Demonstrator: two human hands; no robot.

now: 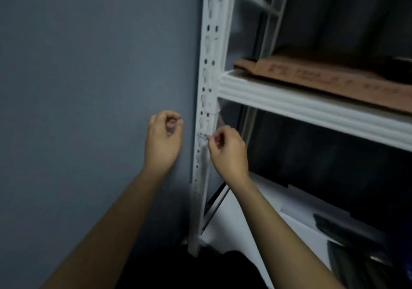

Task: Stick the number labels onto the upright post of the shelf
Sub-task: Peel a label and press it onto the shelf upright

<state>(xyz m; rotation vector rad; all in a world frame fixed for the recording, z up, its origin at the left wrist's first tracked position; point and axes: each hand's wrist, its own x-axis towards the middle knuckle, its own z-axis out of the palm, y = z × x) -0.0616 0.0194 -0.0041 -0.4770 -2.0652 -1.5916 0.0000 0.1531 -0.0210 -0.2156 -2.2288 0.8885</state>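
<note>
The white upright post (211,50) of the shelf runs down the middle of the view, punched with pairs of holes. My right hand (227,150) pinches a small pale label (202,135) and holds it against the post's face, below the upper shelf beam. My left hand (163,137) hovers left of the post in front of the wall, apart from it, with thumb and fingertips curled together; something thin and pale seems pinched between them, too blurred to identify. Any number on the label is unreadable.
A grey-blue wall (89,88) fills the left. The white shelf beam (312,110) carries flattened brown cardboard (334,74). Below, white sheets (267,204) and dark flat items (347,228) lie on the lower shelf. A diagonal brace (215,208) crosses behind the post's lower part.
</note>
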